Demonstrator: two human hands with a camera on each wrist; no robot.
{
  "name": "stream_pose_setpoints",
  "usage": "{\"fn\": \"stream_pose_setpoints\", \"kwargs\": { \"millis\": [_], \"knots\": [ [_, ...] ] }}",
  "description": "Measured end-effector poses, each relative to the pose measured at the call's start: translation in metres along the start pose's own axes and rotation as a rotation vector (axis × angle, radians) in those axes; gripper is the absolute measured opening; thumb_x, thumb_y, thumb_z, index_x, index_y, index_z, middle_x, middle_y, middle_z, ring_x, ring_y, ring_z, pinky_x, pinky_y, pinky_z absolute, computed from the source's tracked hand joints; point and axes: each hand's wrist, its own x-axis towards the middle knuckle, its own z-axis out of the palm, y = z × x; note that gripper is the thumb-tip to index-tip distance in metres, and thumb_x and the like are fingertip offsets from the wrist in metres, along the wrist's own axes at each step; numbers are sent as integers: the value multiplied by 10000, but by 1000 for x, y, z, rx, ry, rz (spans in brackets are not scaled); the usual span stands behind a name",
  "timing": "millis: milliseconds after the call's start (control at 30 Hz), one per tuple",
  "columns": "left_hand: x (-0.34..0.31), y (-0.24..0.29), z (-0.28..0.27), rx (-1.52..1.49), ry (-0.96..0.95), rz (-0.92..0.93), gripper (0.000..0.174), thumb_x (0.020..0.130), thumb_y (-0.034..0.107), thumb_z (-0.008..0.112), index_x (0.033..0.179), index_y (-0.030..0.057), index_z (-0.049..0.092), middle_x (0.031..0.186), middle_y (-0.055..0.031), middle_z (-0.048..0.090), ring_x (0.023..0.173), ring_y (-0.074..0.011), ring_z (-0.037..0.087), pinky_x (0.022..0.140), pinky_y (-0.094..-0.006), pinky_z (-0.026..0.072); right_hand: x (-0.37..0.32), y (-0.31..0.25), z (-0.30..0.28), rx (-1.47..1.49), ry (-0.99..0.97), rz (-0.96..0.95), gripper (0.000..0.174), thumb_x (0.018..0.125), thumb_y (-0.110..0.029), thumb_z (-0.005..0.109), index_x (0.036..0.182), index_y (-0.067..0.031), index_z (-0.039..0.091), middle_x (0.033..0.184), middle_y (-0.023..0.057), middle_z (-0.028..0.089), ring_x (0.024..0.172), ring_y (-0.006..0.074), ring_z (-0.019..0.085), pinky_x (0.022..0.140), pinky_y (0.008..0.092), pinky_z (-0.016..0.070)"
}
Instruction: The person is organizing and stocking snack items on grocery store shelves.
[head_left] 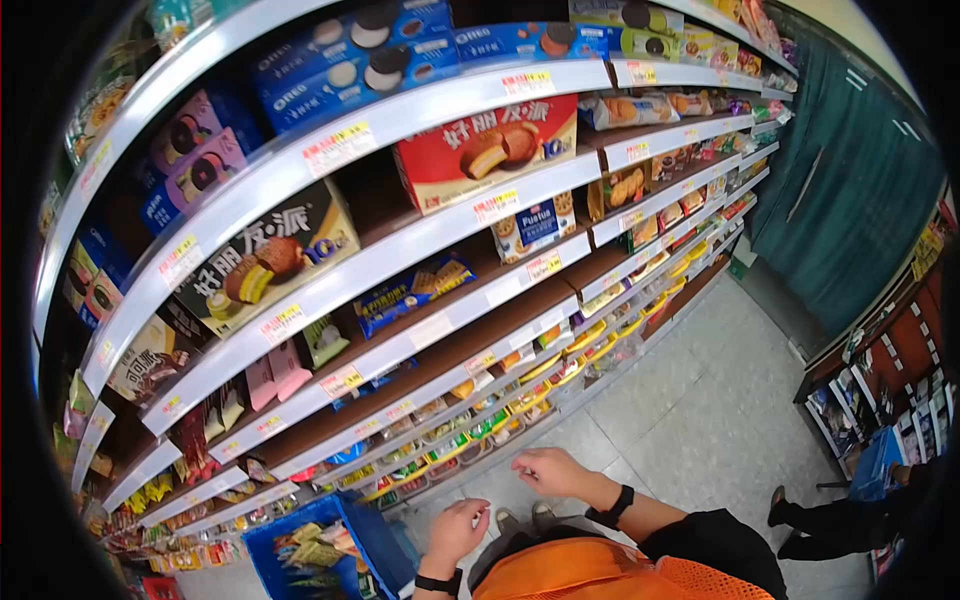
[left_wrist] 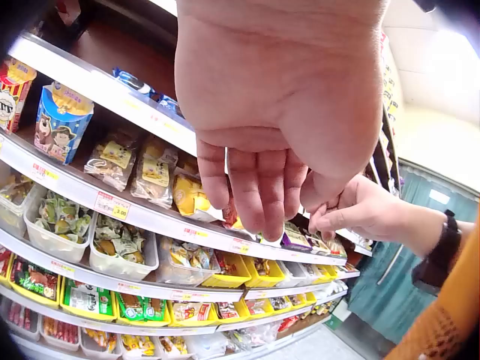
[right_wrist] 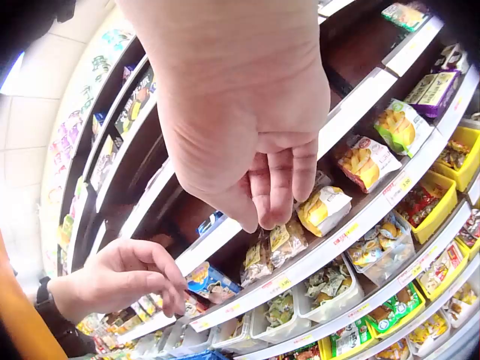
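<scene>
Both hands are empty, held in front of the body before the shelves. In the head view the left hand [head_left: 458, 530] is low, its fingers loosely bent, just right of a blue bin [head_left: 262, 560] of packaged snacks. The right hand [head_left: 555, 472] is a little higher and to the right, fingers loosely bent, above the floor. The left wrist view shows the left palm [left_wrist: 277, 112] with relaxed fingers hanging before the shelf. In the right wrist view the right palm [right_wrist: 244, 127] hangs likewise, with the left hand [right_wrist: 124, 277] apart from it at lower left.
Long shelves hold Oreo boxes [head_left: 350, 60], a red pie box [head_left: 490, 150], a black pie box [head_left: 270, 260] and bagged snacks. Yellow and clear tubs line the lower rows. At right are a green curtain [head_left: 830, 190], a rack [head_left: 870, 400] and another person's dark-clothed legs [head_left: 840, 520].
</scene>
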Motion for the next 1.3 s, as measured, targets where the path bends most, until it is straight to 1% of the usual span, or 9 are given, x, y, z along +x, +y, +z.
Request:
{"fn": "stream_pose_setpoints", "kwargs": {
  "millis": [100,300,367,600,733,967,1067,1133,1300],
  "knots": [
    [11,-6,-10,-63,3,12,154,914,197,667,1020,102,726,974,-98,754,874,-329,719,763,-433,579,3,-11,-3,19,-46,104,198,853,-106,686,1050,-87,682,978,112,726,869,336,707,759,454,566],
    [6,-28,-18,-67,110,113,155,918,183,648,1017,72,692,983,-134,733,920,-367,696,796,-472,562,17,-34,0,-68,-96,-101,157,851,-59,718,1005,-70,694,913,102,718,769,271,718,686,391,574],
    [-5,-30,-21,-6,35,194,158,931,181,629,1029,65,671,972,-144,716,933,-371,688,814,-474,556,24,-49,-1,-59,-46,28,152,837,-57,736,986,-70,709,873,93,716,750,249,715,680,375,572],
    [-75,-31,-26,-25,119,-53,200,925,202,642,1058,58,680,982,-145,718,949,-364,686,837,-463,553,32,-41,62,34,-331,-98,160,838,-66,716,996,-86,710,905,100,718,781,285,712,694,396,574],
    [-160,-26,-24,21,213,-231,151,925,191,629,1010,70,659,946,-138,704,914,-364,688,811,-470,559,38,-75,114,-17,-448,-338,134,861,-76,705,996,-77,702,886,99,715,764,285,712,675,382,569],
    [-314,-67,-32,45,314,-532,212,930,235,645,1072,86,697,982,-128,746,915,-333,718,789,-457,575,30,-207,213,161,-559,-350,99,866,-92,699,965,-80,699,879,105,709,772,291,708,674,406,561],
    [-388,-77,-46,-5,412,-708,235,932,263,650,1079,88,707,867,-107,752,808,-339,724,736,-465,577,17,-257,280,139,-665,-391,82,877,-140,704,931,-82,685,853,100,700,751,313,692,657,427,546],
    [-449,-90,-52,-37,442,-753,234,931,263,651,1076,88,707,874,-116,751,812,-342,724,733,-467,576,5,-298,328,6,-797,-585,120,886,-193,698,888,-79,663,827,101,692,755,343,678,657,454,529],
    [-598,-116,-58,-4,414,-921,226,920,252,661,1078,95,701,884,-137,748,852,-343,721,759,-480,568,-18,-411,425,40,-929,-762,150,892,-220,688,873,-77,652,833,110,696,801,362,678,695,481,525]
  ]
}}
